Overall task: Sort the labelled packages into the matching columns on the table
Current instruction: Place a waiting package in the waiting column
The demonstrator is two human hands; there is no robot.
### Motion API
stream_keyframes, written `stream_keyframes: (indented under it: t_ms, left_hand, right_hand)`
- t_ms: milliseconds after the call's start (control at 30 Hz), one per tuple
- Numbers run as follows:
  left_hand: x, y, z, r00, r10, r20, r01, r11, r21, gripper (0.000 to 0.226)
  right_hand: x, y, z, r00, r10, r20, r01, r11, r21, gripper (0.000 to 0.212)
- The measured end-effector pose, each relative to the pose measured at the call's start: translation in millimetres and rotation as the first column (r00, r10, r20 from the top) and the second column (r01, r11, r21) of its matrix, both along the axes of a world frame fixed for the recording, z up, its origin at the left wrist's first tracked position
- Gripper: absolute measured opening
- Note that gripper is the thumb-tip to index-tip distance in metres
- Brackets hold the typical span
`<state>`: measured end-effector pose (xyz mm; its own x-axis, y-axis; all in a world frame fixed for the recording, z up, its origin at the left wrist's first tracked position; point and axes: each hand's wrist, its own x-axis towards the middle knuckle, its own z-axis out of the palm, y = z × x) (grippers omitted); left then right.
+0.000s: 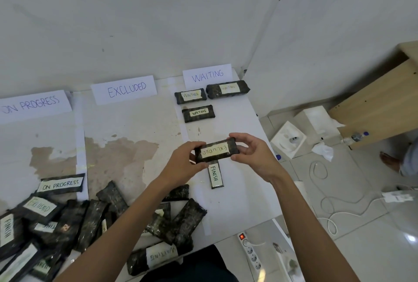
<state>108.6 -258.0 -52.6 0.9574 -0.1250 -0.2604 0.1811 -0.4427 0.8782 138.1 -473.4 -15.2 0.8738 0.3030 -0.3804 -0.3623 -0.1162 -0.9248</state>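
Both hands hold one black package labelled EXCLUDED (216, 151) above the table, its label upside down to me. My left hand (183, 164) grips its left end and my right hand (253, 152) pinches its right end. Paper signs mark the columns: ON PROGRESS (34, 106), EXCLUDED (124, 89), WAITING (207, 75). Three WAITING packages (198, 113) lie under the WAITING sign. A FINISH package (215, 176) lies just below my hands. A pile of several black packages (95, 220) covers the table's near left.
White tape strips (80, 146) divide the table (239, 198) into columns. A power strip (251, 252) lies on the tiled floor by the table's near edge, with white cables (325, 204), white boxes (288, 140) and a wooden cabinet (380, 105) to the right.
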Motion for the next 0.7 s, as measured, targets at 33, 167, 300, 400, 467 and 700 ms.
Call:
stream_keyframes:
  t_ms: [33, 167, 300, 400, 467, 700]
  left_hand:
    - [0, 2, 0, 1.0, 0.011, 0.012, -0.011, 1.0, -0.004, 0.056]
    - [2, 11, 4, 0.993, 0.11, -0.031, -0.113, 0.983, -0.145, 0.061]
    - [0, 18, 15, 0.905, 0.362, -0.225, -0.423, 0.829, -0.366, 0.039]
    - [-5, 26, 15, 0.808, 0.482, -0.339, -0.587, 0.712, -0.386, 0.023]
    - [-7, 33, 16, 0.786, 0.51, -0.351, -0.616, 0.696, -0.369, 0.018]
    - [-4, 67, 19, 0.953, 0.285, -0.099, -0.294, 0.952, -0.084, 0.02]
  right_hand:
    - [0, 1, 2, 0.999, 0.029, 0.022, -0.027, 0.997, -0.076, 0.052]
    - [-3, 15, 4, 0.999, 0.023, 0.046, -0.009, 0.962, -0.272, 0.046]
    - [-18, 47, -1, 0.996, -0.088, 0.02, 0.09, 0.968, -0.232, 0.038]
    - [-34, 77, -10, 0.999, -0.051, -0.017, 0.046, 0.979, -0.2, 0.027]
    - [-43, 94, -15, 0.999, 0.035, -0.024, -0.04, 0.976, -0.215, 0.022]
    - [-15, 124, -12, 0.998, 0.052, -0.036, -0.058, 0.984, -0.17, 0.029]
